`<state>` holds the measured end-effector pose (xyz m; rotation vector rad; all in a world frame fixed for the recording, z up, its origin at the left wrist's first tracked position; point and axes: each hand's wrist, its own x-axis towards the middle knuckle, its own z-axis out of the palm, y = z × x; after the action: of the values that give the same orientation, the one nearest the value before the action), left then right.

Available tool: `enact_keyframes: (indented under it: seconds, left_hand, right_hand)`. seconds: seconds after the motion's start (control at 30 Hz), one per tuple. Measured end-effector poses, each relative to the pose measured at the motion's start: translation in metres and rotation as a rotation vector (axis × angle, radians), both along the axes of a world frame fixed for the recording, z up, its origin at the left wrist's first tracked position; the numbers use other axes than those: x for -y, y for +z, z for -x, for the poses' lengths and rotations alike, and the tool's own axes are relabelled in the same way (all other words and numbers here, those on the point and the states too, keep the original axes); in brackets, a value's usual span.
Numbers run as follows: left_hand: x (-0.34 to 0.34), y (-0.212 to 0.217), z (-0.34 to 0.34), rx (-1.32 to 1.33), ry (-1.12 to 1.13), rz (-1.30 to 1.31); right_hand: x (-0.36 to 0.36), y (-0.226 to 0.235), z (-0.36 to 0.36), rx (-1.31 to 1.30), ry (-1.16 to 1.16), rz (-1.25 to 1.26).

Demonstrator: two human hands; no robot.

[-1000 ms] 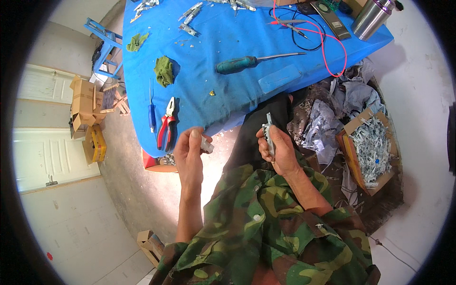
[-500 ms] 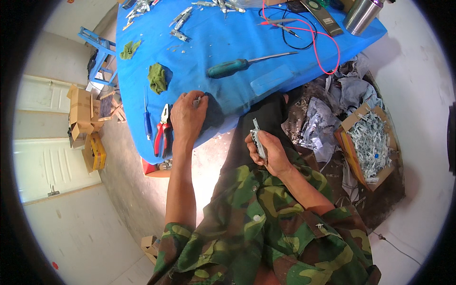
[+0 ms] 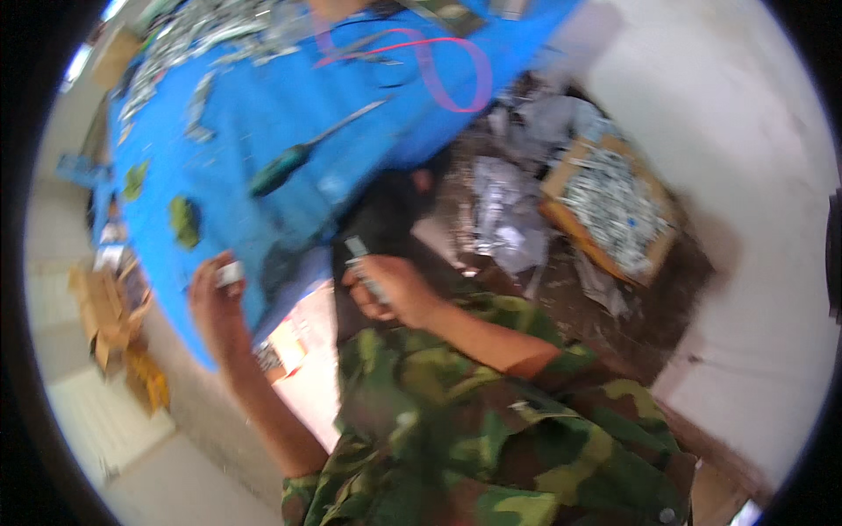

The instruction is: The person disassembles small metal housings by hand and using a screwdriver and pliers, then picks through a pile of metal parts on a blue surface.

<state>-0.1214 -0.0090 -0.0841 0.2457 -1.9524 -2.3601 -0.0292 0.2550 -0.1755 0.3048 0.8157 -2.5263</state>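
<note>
In the head view, which is smeared by motion, my left hand [image 3: 217, 302] is over the near left edge of the blue-covered table. Its fingers are closed on a small whitish piece [image 3: 230, 273], too blurred to name. My right hand [image 3: 399, 289] grips a slim silver metal part [image 3: 374, 279] above my lap, one narrow end sticking out past the thumb. On the cloth beyond my left hand lie a crumpled green rag [image 3: 184, 222] and a screwdriver [image 3: 282, 170] with a dark green handle.
Many silver metal parts [image 3: 197, 39] cover the far left of the table [image 3: 237, 131]. A pink-red cable [image 3: 487, 74] loops at its far right. On the floor at right stand an open carton [image 3: 658, 263] of metal pieces and grey plastic wrapping [image 3: 504, 215]. Cartons [image 3: 101, 307] stand at left.
The view has swung, so table and floor things sit further left or lower. My left hand has turned, showing the whitish piece at its fingertips. My right hand still grips the metal part.
</note>
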Motion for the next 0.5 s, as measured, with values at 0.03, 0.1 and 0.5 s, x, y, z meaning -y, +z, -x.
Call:
enact_keyframes:
  seconds: [0.03,0.1,0.5]
  left_hand:
    - [0.004,-0.003,0.0,-0.067,-0.073,-0.027]
    - [-0.009,-0.003,0.005,-0.033,0.008,0.002]
    - [-0.309,0.033,-0.07,-0.14,-0.813,0.23]
  right_hand:
    - [-0.001,-0.004,-0.003,-0.029,0.0,0.004]
    - [-0.003,0.003,-0.003,-0.008,-0.007,-0.045]
    - [-0.005,-0.003,-0.007,-0.139,-0.111,-0.09]
